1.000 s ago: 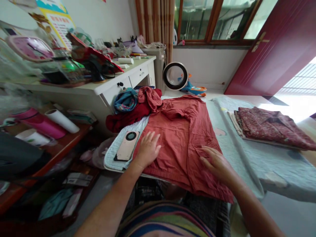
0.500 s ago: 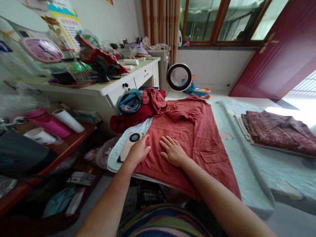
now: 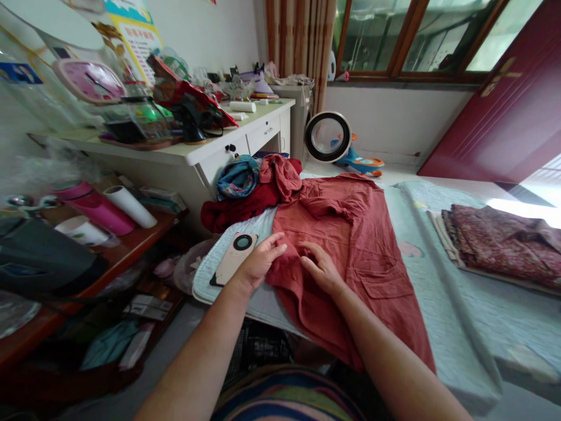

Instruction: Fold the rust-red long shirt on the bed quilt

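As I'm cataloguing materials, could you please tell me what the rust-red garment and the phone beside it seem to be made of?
The rust-red garment looks like matt woven cloth, perhaps cotton or a blend, as it creases and shows little shine. The phone has a smooth, pale back, perhaps glass or plastic; its even surface leaves that open.

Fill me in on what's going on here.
A person's left hand is at the left edge of a red garment spread on a pale blue cover. The right hand is farther in, with rumpled cloth near both; whether either grips is unclear. A phone lies beside the left hand, folded patterned clothes off to the right.
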`<state>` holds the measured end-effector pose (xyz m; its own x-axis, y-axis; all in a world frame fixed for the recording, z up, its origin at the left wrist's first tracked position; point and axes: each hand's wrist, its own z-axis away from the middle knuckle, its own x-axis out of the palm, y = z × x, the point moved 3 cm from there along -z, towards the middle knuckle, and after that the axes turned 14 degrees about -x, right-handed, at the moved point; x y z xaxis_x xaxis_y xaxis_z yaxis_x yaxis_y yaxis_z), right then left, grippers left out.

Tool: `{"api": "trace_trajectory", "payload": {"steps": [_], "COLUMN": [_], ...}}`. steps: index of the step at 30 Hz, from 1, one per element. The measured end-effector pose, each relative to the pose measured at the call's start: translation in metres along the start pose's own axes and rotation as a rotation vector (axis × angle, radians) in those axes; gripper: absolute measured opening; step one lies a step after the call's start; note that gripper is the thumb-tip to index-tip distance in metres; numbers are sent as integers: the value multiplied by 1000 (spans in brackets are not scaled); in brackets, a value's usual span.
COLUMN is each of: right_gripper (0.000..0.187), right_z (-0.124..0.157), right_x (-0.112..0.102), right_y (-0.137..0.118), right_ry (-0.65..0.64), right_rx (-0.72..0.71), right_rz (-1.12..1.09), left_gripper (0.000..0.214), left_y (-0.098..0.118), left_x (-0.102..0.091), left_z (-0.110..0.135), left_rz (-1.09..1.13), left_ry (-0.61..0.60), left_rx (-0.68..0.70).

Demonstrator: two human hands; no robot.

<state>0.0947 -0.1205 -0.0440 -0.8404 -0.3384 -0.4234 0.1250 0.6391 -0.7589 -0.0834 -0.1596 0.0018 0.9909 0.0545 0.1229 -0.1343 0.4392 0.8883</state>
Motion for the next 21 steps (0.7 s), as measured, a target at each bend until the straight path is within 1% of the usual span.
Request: {"api": "trace_trajectory", "payload": {"steps": [1, 3, 5, 6, 7, 8, 10, 12, 14, 15, 17, 19, 21], "right_gripper": [46, 60, 76, 80, 79, 72, 54, 41, 38, 37, 35, 30, 28], "right_z": [0, 1, 2, 2, 2, 3, 3, 2, 1, 1, 1, 1, 2], "right_x": [-4, -9, -11, -11, -11, -10, -9, -8, -9, -10, -11, -14, -15], "right_y": [2, 4, 5, 6, 8, 10, 15, 19, 22, 24, 28, 32, 36], "right_ry": [30, 36, 26, 33, 44, 61, 109, 171, 227, 241, 260, 299, 340], "right_rx": [22, 54, 84, 109, 143, 182, 253, 300, 333, 347, 369, 376, 369], "right_rz": [-117, -329, -454, -475, -481, -481, -489, -518, -549, -561, -570, -548, -518], "left_gripper": [67, 74, 73, 70, 64, 58, 46, 38, 33, 32, 32, 37, 46], "left_y": [-1, 0, 1, 2, 2, 1, -2, -7, -12, -14, -20, -25, -29], "left_x": [5, 16, 25, 28, 29, 29, 24, 16, 9, 7, 6, 8, 10], "left_z": [0, 0, 1, 1, 1, 0, -2, -4, -3, -1, 2, 6, 9], "left_rz": [56, 154, 222, 243, 255, 262, 253, 183, 51, -26, -177, -294, -341], "left_ry": [-31, -125, -224, -258, -274, -265, -178, -24, 126, 174, 223, 276, 378], "left_rx": [-43, -87, -54, -23, 8, 40, 97, 144, 183, 201, 239, 280, 334]}}
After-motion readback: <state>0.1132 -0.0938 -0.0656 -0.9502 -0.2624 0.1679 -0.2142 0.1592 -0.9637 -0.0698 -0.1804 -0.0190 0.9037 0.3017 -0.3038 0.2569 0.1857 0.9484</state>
